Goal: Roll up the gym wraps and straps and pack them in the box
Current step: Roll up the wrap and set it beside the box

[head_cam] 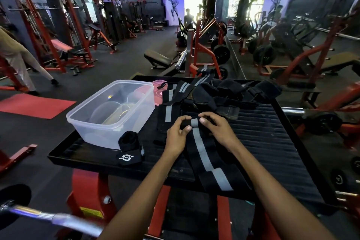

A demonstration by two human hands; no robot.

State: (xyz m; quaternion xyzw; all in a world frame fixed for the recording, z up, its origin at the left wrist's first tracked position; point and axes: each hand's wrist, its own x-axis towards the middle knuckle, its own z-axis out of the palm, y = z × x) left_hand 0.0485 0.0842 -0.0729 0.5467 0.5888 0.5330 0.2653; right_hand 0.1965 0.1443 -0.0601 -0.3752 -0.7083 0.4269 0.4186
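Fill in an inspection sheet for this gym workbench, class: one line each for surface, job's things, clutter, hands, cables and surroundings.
Surface: black ribbed platform on a red stand.
Job's things: clear plastic box, no wraps inside; grey-striped wrap laid flat, far end starting to roll; one rolled black wrap beside the box; pile of unrolled wraps and straps at the far edge.
Clutter: pink lid behind the box.
Hands: left hand and right hand pinch the striped wrap's far end.
Cables: nothing seen.
Surroundings: gym machines, benches, weight plates, red mat, people in the distance.
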